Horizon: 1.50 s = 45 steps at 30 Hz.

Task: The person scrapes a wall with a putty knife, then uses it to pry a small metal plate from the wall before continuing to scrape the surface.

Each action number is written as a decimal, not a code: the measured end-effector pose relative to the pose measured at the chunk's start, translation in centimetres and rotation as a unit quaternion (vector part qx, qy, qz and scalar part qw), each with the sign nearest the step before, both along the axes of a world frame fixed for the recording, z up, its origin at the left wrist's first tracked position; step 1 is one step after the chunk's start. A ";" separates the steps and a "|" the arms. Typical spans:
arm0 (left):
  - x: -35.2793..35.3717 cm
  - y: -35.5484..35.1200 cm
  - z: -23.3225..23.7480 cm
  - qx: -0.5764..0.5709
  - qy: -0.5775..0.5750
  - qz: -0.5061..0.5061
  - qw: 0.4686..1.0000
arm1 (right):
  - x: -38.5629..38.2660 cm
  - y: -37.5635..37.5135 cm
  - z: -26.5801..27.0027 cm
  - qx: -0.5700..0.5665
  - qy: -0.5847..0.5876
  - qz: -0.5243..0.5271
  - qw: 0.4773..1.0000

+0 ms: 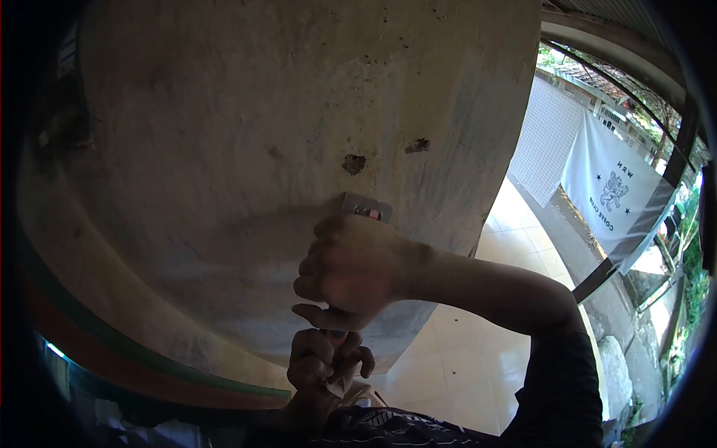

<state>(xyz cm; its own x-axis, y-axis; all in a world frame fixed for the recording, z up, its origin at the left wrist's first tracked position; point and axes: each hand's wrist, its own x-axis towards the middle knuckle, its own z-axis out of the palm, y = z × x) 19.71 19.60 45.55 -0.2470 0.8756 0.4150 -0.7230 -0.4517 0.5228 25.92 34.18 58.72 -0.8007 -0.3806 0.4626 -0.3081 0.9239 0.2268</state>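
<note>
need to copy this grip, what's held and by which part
A flat-bladed scraper, by its handle: the left hand at the lower end, the right hand further up, fingers partly hidden.

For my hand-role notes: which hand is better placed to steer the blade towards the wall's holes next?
Probably the right hand: it sits just behind the blade, nearer the holes, while the left hand grips lower on the handle.
</note>
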 end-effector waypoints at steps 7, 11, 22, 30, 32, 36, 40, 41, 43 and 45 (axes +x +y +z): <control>-0.1 1.2 1.0 0.059 -0.016 -0.036 0.997 | 0.0 0.0 0.4 -0.085 0.119 -0.002 0.989; -0.1 0.2 -0.6 0.070 -0.054 -0.091 0.992 | -0.3 -0.8 -2.1 -0.051 0.144 -0.020 0.988; -0.4 0.6 -0.8 0.010 -0.061 -0.116 0.991 | -0.8 -0.5 -2.5 -0.066 0.229 0.029 0.971; -0.6 1.1 0.9 -0.011 0.001 -0.079 0.997 | -0.4 -0.1 -1.5 -0.111 0.272 0.014 0.956; -1.1 0.8 0.8 -0.018 0.071 -0.033 0.997 | -0.7 -0.2 -1.9 -0.123 0.285 -0.006 0.950; -1.4 0.0 2.2 -0.109 -0.065 -0.076 0.989 | -1.1 0.2 -1.6 -0.135 0.283 0.015 0.949; -1.4 -1.1 2.4 -0.160 -0.045 -0.156 0.974 | -0.4 -0.7 -1.6 -0.208 0.285 -0.016 0.935; -1.4 -1.3 2.3 -0.160 -0.042 -0.155 0.974 | -0.5 -0.8 -1.9 -0.208 0.288 -0.014 0.935; -1.4 -1.6 1.7 -0.139 -0.010 -0.151 0.979 | -0.7 -0.6 -2.4 -0.189 0.274 0.050 0.942; -1.0 -1.6 2.4 -0.137 0.006 -0.133 0.982 | -0.7 -0.3 -1.8 -0.186 0.276 0.033 0.942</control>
